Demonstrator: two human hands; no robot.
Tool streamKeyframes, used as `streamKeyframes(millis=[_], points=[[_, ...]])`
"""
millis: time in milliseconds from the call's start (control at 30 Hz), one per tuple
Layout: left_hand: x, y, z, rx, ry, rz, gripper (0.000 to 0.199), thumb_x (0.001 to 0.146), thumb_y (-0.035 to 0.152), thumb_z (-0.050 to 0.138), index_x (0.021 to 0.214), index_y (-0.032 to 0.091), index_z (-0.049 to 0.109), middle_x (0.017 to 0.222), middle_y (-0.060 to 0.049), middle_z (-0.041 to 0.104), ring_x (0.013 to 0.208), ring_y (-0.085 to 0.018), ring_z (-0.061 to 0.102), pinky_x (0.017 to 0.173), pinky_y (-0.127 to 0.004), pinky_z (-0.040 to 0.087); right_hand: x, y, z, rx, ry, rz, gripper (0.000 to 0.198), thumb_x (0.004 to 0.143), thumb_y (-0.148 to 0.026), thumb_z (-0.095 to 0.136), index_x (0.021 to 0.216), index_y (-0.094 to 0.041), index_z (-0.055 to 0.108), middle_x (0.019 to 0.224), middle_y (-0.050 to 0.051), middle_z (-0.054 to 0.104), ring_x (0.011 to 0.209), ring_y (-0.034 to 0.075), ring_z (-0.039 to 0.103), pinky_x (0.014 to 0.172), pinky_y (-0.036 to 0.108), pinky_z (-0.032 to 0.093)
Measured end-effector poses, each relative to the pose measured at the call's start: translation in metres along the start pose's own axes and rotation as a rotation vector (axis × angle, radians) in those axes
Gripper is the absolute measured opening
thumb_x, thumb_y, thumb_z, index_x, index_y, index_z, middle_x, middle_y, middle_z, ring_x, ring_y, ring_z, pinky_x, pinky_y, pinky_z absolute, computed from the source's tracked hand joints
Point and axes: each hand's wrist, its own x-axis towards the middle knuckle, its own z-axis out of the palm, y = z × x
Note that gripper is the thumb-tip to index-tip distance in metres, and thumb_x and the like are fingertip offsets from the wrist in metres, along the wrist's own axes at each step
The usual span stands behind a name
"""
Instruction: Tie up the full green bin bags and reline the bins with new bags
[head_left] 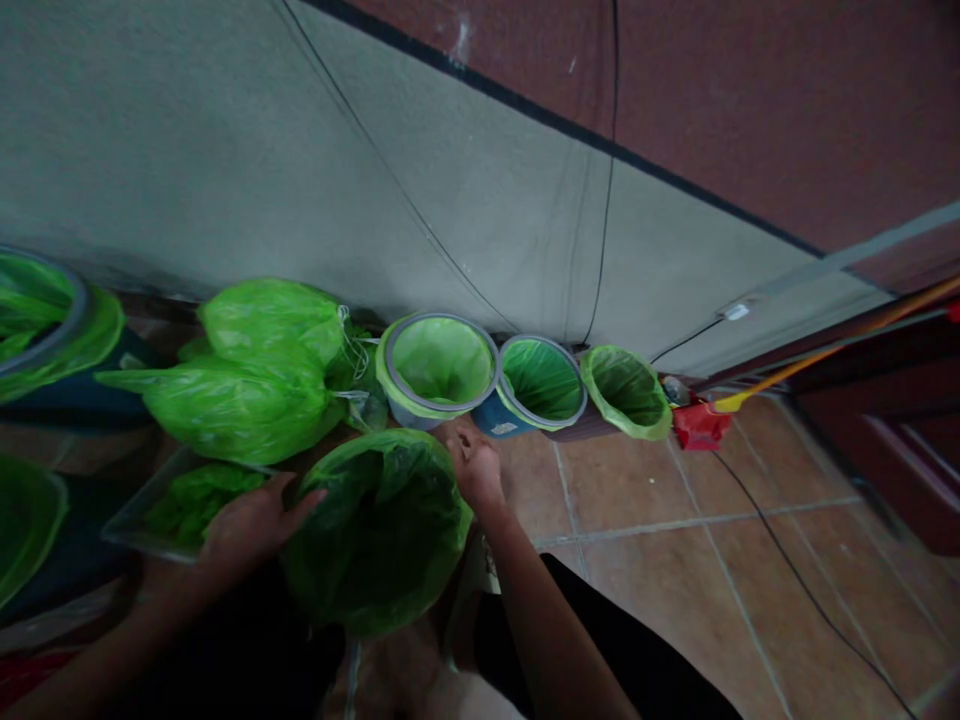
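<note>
A trash bin lined with a green bin bag (379,610) stands in front of me between my legs, its dark inside facing up and the bag folded over the rim. My left hand (251,522) is at its left edge, thumb over the rim and gripping the bag there. At the upper right edge, my right hand (477,468) has its fingers curled around the bag's edge; its fingertips are partly hidden. Just under my left hand lies a clear plastic tray (124,530) holding a crumpled green bag (199,498).
Along the wall stand lined bins with grey rings (444,405) (544,412), then another lined bin (626,432). Filled green bags (247,400) lie left of them. More bins (112,390) (45,500) are far left. A red dustpan (701,426) and black cable (795,570) are right.
</note>
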Motion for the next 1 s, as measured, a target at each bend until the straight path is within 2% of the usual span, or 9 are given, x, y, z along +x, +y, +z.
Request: streamKeyframes(millis=[100,167,300,400,567,700,833,933,1000], points=[[0.011,0.017,-0.012,-0.046,0.168,0.069,0.058,0.092,0.053,0.034,0.125,0.010,0.056,0.114,-0.019,0.069,0.100,-0.036,0.067,0.083,-0.044,0.052,0.016,-0.006,0.013,0.024,-0.061,-0.017,0.029,0.096,-0.030,0.046,0.113,-0.018,0.066,0.113,0.009,0.071,0.108,0.019,0.064,0.096,0.029,0.046],[0.032,0.039,-0.017,-0.098,0.203,0.267,0.050,0.095,0.046,0.034,0.126,0.013,0.056,0.123,-0.015,0.066,0.109,-0.031,0.063,0.095,-0.041,0.048,0.024,-0.008,0.022,0.007,-0.102,-0.020,0.029,0.097,-0.031,0.045,0.113,-0.019,0.066,0.113,0.008,0.071,0.108,0.018,0.064,0.096,0.028,0.046],[0.077,0.079,-0.010,-0.097,0.095,0.515,0.045,0.097,0.039,0.034,0.127,0.016,0.058,0.128,-0.012,0.065,0.116,-0.024,0.060,0.102,-0.036,0.044,0.023,-0.008,0.037,-0.063,-0.173,-0.037,0.030,0.098,-0.030,0.043,0.113,-0.019,0.066,0.112,0.008,0.071,0.107,0.018,0.065,0.095,0.028,0.046],[0.092,0.087,0.003,-0.027,-0.028,0.608,0.041,0.097,0.039,0.035,0.123,0.021,0.061,0.119,-0.009,0.070,0.107,-0.022,0.065,0.096,-0.033,0.046,0.013,-0.005,0.041,-0.136,-0.196,-0.057,0.031,0.098,-0.031,0.043,0.116,-0.020,0.065,0.107,0.009,0.072,0.105,0.019,0.065,0.092,0.028,0.048],[0.093,0.068,0.010,0.000,-0.024,0.648,0.038,0.097,0.034,0.039,0.121,0.017,0.063,0.109,-0.009,0.072,0.101,-0.023,0.066,0.092,-0.032,0.046,-0.008,0.001,0.041,-0.282,-0.238,-0.070,0.031,0.096,-0.027,0.044,0.122,-0.022,0.061,0.104,0.009,0.072,0.096,0.021,0.067,0.084,0.030,0.051],[0.094,0.060,0.012,0.038,-0.022,0.629,0.034,0.094,0.031,0.045,0.119,0.017,0.063,0.109,-0.012,0.072,0.099,-0.026,0.067,0.091,-0.035,0.047,-0.015,0.001,0.042,-0.365,-0.287,0.046,0.034,0.095,-0.026,0.046,0.126,-0.019,0.057,0.097,0.012,0.073,0.090,0.024,0.070,0.075,0.031,0.052],[0.093,0.064,0.014,0.075,-0.026,0.611,0.034,0.092,0.023,0.043,0.118,0.014,0.063,0.107,-0.016,0.072,0.101,-0.028,0.067,0.091,-0.038,0.048,-0.013,-0.005,0.038,-0.346,-0.354,0.127,0.042,0.091,-0.026,0.053,0.131,-0.016,0.053,0.098,0.014,0.073,0.093,0.027,0.070,0.078,0.034,0.052],[0.090,0.068,0.004,0.102,-0.015,0.610,0.045,0.085,0.026,0.055,0.128,0.013,0.057,0.119,-0.018,0.067,0.112,-0.031,0.063,0.096,-0.041,0.046,-0.015,-0.005,0.026,-0.206,-0.269,0.118,0.063,0.083,-0.036,0.065,0.139,-0.015,0.046,0.112,0.016,0.070,0.103,0.028,0.067,0.084,0.036,0.051],[0.090,0.071,-0.006,0.107,0.014,0.596,0.064,0.079,0.038,0.063,0.136,0.013,0.050,0.128,-0.018,0.062,0.118,-0.033,0.059,0.100,-0.042,0.044,-0.020,0.002,0.013,-0.067,-0.141,0.164,0.065,0.084,-0.043,0.062,0.139,-0.015,0.045,0.117,0.016,0.068,0.103,0.027,0.067,0.084,0.036,0.051]])
